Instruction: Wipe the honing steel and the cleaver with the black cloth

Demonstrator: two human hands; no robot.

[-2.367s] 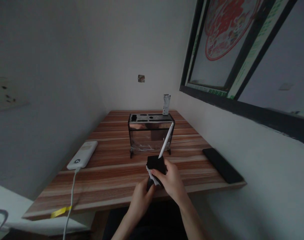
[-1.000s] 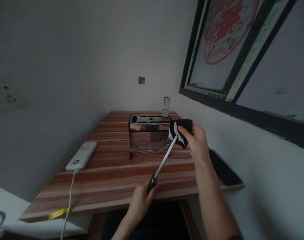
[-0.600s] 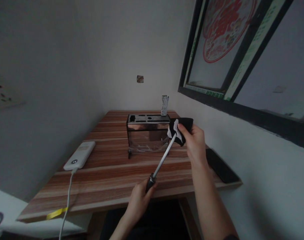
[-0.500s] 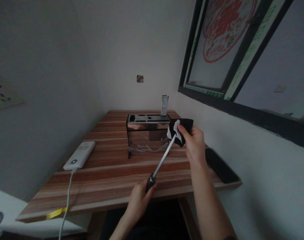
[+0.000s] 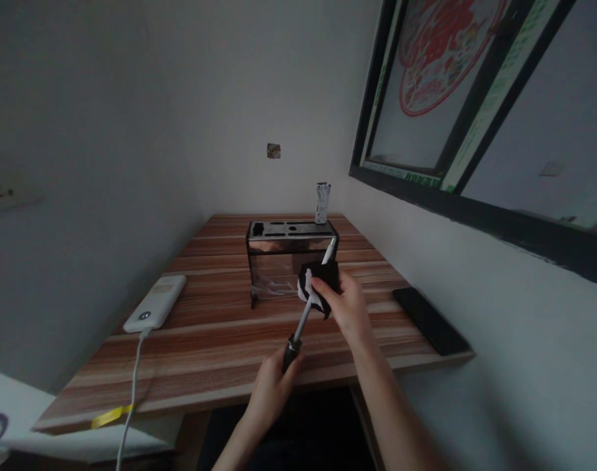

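My left hand (image 5: 269, 391) is closed around the black handle of a sharpening steel (image 5: 303, 320), whose pale rod slants up and to the right. Partway along the rod, my right hand (image 5: 350, 304) pinches a black and white cloth (image 5: 327, 271) around it. The rod's tip sticks out above the cloth. Just behind stands a knife block (image 5: 291, 245) with a slotted metallic top and clear front; the cloth and my right hand cover part of its right side. A narrow silvery upright piece (image 5: 322, 203) rises at the block's back right.
Everything stands on a striped wooden table (image 5: 220, 353) against walls. At left lies a white power bank (image 5: 155, 304) with a cable (image 5: 135, 379) hanging over the front edge, near yellow tape (image 5: 110, 417). A black phone (image 5: 430, 320) lies at the right edge, below a framed window (image 5: 426, 183).
My right hand has slid the cloth down the rod, toward the handle and to the left, so the tip now shows beyond it. My left hand has stayed nearly in place.
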